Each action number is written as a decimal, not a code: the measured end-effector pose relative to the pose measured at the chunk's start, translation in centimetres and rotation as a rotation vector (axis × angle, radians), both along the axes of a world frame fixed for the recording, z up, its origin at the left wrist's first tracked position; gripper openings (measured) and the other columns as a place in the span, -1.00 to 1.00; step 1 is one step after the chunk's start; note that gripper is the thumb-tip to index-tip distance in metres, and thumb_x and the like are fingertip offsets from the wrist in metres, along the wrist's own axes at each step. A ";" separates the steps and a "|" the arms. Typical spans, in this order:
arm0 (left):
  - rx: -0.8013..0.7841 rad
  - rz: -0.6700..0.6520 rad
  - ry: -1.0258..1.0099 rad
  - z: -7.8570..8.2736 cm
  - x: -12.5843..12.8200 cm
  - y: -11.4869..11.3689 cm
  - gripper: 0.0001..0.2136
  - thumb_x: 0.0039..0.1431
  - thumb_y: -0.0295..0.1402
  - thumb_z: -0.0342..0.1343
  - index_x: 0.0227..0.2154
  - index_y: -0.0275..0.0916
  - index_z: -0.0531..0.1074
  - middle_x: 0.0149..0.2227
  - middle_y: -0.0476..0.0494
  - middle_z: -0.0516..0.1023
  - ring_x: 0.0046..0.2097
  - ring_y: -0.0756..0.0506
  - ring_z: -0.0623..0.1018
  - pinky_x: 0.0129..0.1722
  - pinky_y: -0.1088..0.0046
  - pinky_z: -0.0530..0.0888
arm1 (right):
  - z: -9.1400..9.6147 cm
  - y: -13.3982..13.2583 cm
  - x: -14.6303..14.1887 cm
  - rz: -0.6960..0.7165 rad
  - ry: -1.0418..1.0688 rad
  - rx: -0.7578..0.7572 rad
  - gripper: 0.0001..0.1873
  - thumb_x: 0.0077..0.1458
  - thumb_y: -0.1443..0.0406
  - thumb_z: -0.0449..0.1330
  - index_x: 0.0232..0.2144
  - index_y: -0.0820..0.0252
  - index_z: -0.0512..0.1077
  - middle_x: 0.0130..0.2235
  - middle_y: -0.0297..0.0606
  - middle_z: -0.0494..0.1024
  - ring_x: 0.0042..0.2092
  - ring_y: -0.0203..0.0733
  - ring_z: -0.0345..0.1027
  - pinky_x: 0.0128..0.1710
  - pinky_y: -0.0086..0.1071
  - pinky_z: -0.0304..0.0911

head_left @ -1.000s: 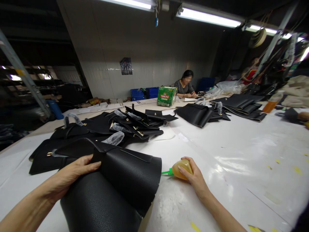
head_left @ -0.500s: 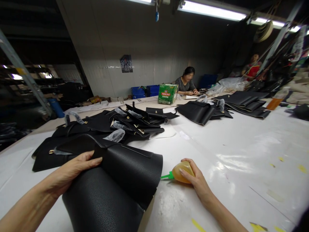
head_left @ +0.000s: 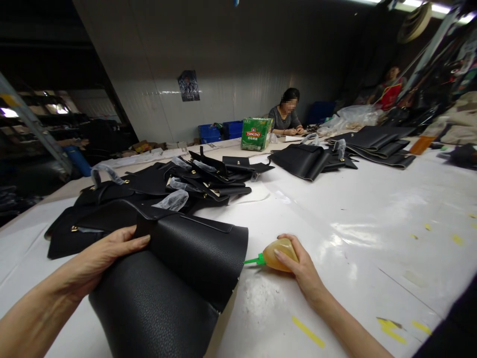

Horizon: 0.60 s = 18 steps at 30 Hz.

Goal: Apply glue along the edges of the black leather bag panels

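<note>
A black leather bag piece [head_left: 186,258], folded over in a curve, is gripped by my left hand [head_left: 115,253], thumb on top and the other fingers partly hidden behind it. My right hand [head_left: 298,258] is wrapped round a squeeze bottle [head_left: 276,255] of amber liquid with a green nozzle [head_left: 255,260]. The nozzle points left, its tip at the right edge of the bag piece; whether it touches is hard to tell. Just behind lies a heap of black bag parts [head_left: 149,181] with gold buckles and plastic-wrapped handles.
The white tabletop [head_left: 316,214] carries yellow tape scraps [head_left: 308,331]. Farther back are a green carton [head_left: 256,134], more black bag parts [head_left: 303,160], a stack of black pieces [head_left: 376,144] and an amber bottle [head_left: 422,144]. Two people [head_left: 286,117] are in the background.
The whole view has shifted slightly, so the scene sits a little higher and farther left. Both hands keep their holds, and the nozzle stays at the bag piece's edge.
</note>
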<state>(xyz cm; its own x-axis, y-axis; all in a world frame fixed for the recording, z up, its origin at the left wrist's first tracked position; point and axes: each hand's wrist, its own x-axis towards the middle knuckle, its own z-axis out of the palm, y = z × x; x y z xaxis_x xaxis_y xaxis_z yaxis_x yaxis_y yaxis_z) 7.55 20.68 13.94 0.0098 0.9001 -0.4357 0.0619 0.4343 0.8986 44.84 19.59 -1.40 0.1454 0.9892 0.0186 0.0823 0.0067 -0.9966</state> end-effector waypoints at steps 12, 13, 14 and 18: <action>0.000 0.014 0.000 -0.1 -0.1 0.2 -0.53 -0.21 -0.27 0.40 -0.17 -0.25 0.46 -0.32 -0.12 0.63 -0.37 -0.13 0.60 -0.37 0.44 0.55 | 0.2 -0.2 -0.1 -0.031 -0.022 0.020 -0.60 -0.03 0.06 0.23 -0.15 0.01 0.27 -0.18 -0.33 0.40 -0.19 -0.08 0.33 -0.23 -0.32 0.26; 0.003 0.012 -0.001 -0.1 -0.1 0.2 -0.54 -0.20 -0.27 0.40 -0.17 -0.25 0.46 -0.32 -0.12 0.63 -0.37 -0.13 0.60 -0.37 0.45 0.55 | 0.1 -0.3 -0.1 -0.027 -0.020 0.019 -0.60 -0.02 0.06 0.22 -0.15 0.01 0.27 -0.17 -0.32 0.41 -0.19 -0.08 0.33 -0.23 -0.32 0.27; 0.004 0.009 -0.002 -0.2 -0.1 0.1 -0.54 -0.20 -0.28 0.40 -0.18 -0.25 0.47 -0.32 -0.12 0.64 -0.36 -0.14 0.60 -0.37 0.45 0.55 | 0.1 -0.4 -0.2 -0.013 -0.018 0.016 -0.60 -0.03 0.06 0.23 -0.15 0.02 0.28 -0.17 -0.32 0.42 -0.20 -0.08 0.34 -0.23 -0.32 0.27; -0.003 -0.011 -0.003 -0.7 -0.6 0.0 -0.55 -0.17 -0.28 0.38 -0.16 -0.23 0.45 -0.28 -0.13 0.64 -0.33 -0.17 0.61 -0.34 0.42 0.56 | 0.0 -0.6 -0.5 -0.002 -0.021 0.024 -0.61 -0.06 0.07 0.24 -0.19 0.04 0.30 -0.16 -0.30 0.42 -0.19 -0.07 0.34 -0.22 -0.33 0.26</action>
